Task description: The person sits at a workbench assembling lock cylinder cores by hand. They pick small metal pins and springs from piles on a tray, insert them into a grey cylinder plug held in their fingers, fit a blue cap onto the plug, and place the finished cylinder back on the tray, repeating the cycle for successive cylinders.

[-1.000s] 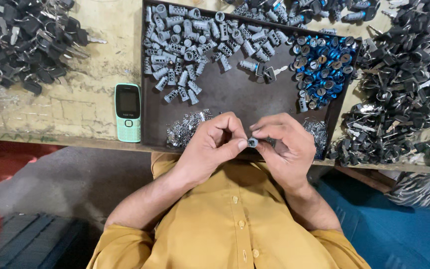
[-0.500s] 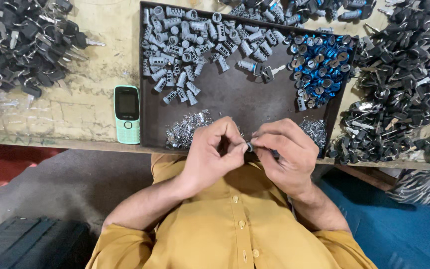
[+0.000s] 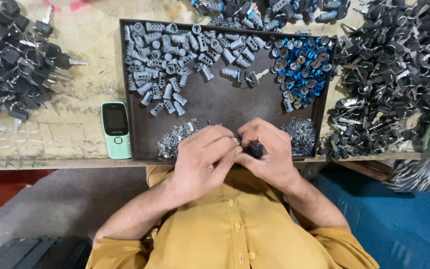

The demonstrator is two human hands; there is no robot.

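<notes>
My left hand [image 3: 206, 160] and my right hand [image 3: 268, 149] meet at the near edge of a dark tray [image 3: 215, 102], fingers curled together around a small dark cylinder part [image 3: 255, 148]. The right hand pinches the part; the left fingertips press against it. The tray holds several grey lock cylinders [image 3: 170, 47] at the back left, blue ring caps [image 3: 300, 65] at the back right, and two heaps of tiny shiny metal pieces, one [image 3: 175, 139] left of my hands and one [image 3: 300, 135] to their right.
A mint-green keypad phone [image 3: 116, 129] lies left of the tray on the worn bench. Piles of black-headed keys lie at the far left [image 3: 11, 55] and far right [image 3: 394, 74]. More lock parts [image 3: 265, 10] lie behind the tray.
Both hands have curled closer together over the small part, which is now mostly hidden between the fingers. The camera view has shifted slightly.
</notes>
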